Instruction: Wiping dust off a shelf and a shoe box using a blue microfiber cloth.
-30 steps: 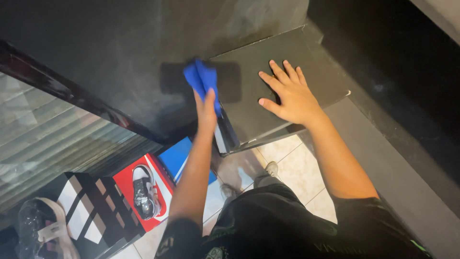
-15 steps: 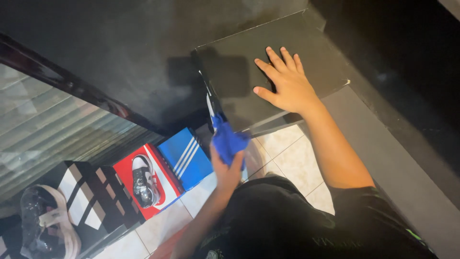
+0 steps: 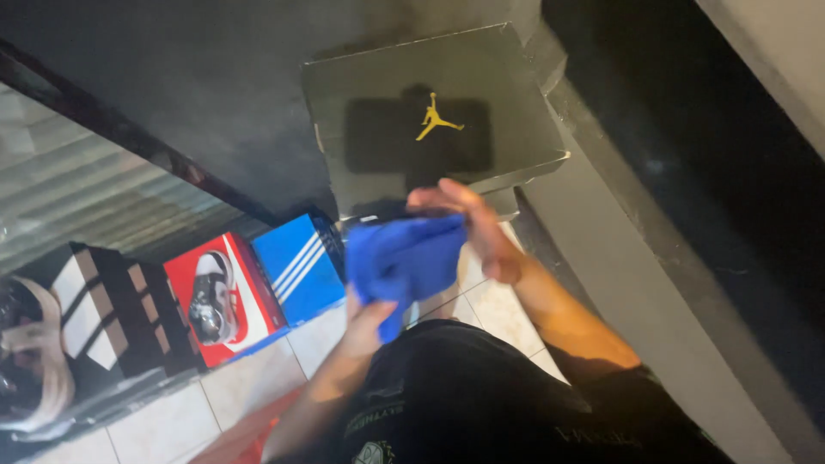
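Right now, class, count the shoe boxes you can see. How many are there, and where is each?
4. A black box lies on the dark shelf; below stand a blue striped box, a red box and a black-and-white box in a row. More may be hidden.

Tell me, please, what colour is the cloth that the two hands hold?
The cloth is solid bright blue, seen best in the head view.

Below me lies a pale tiled floor [image 3: 249,391] in dim light. A dark counter [image 3: 172,77] spreads ahead, and a grey ledge [image 3: 653,283] runs along my right.
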